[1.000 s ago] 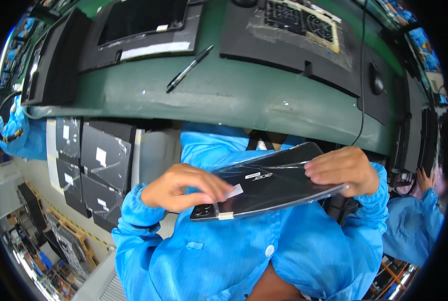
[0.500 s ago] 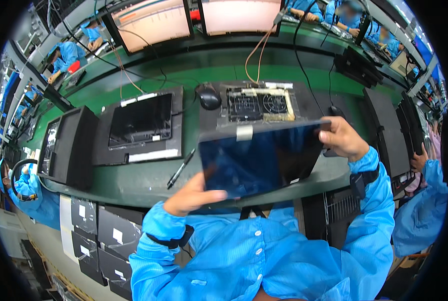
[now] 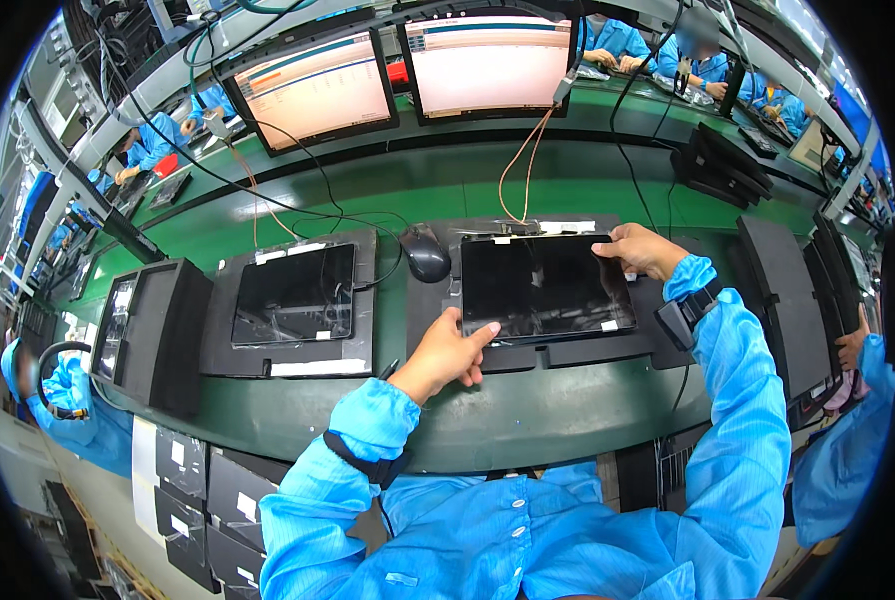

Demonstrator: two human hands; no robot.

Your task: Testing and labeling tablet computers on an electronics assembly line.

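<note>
A black tablet-like screen panel (image 3: 547, 288) lies over the black foam fixture (image 3: 432, 300) in the middle of the bench, covering the circuit parts there. My left hand (image 3: 449, 352) grips the panel's lower left corner, thumb on top and fingers at its edge. With thumb and fingers closed, my right hand (image 3: 649, 250) pinches its upper right corner. Small white tabs show along the panel's edges. A similar dark panel (image 3: 295, 293) rests on a second foam fixture (image 3: 219, 345) to the left. Between the two fixtures is a black mouse (image 3: 425, 253).
Two lit monitors (image 3: 489, 68) stand behind the green bench (image 3: 447, 420), with cables hanging down. A black foam box (image 3: 149, 335) is at the left and dark foam trays (image 3: 782, 300) at the right. A pen (image 3: 390, 369) lies beside my left hand. Co-workers sit beyond.
Both hands have carried the panel away from my body and lowered it onto the middle fixture. It was tilted in the air before and now covers the circuit parts.
</note>
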